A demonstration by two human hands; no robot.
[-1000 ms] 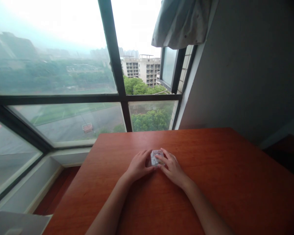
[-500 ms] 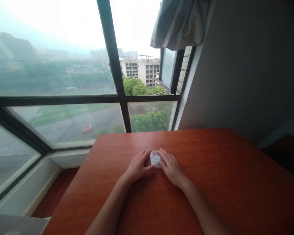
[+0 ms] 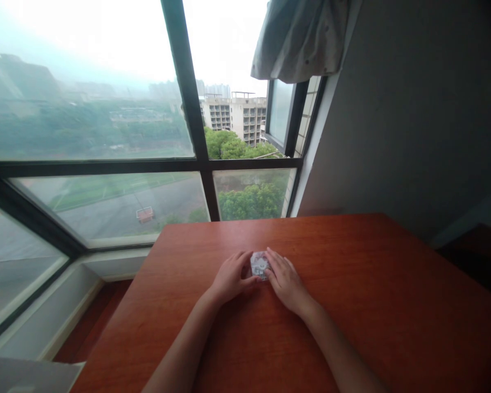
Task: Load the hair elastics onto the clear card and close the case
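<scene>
A small pale folded paper piece (image 3: 259,265) with a printed pattern lies on the reddish wooden table (image 3: 352,305). My left hand (image 3: 230,279) rests at its left side, fingers curled against its edge. From the right, my right hand (image 3: 285,279) presses its fingers on the paper's right side and partly covers it. Both hands pinch the paper between them, low on the tabletop.
A large dark-framed window (image 3: 188,136) stands beyond the table's far edge, with a low sill (image 3: 118,256) at the left. A grey wall (image 3: 413,120) runs along the right. A bunched curtain (image 3: 298,38) hangs above. The floor drops off at the table's left edge.
My right hand has shifted slightly over the paper, with its fingers covering more of it. My left hand and the paper stay in about the same spot.
</scene>
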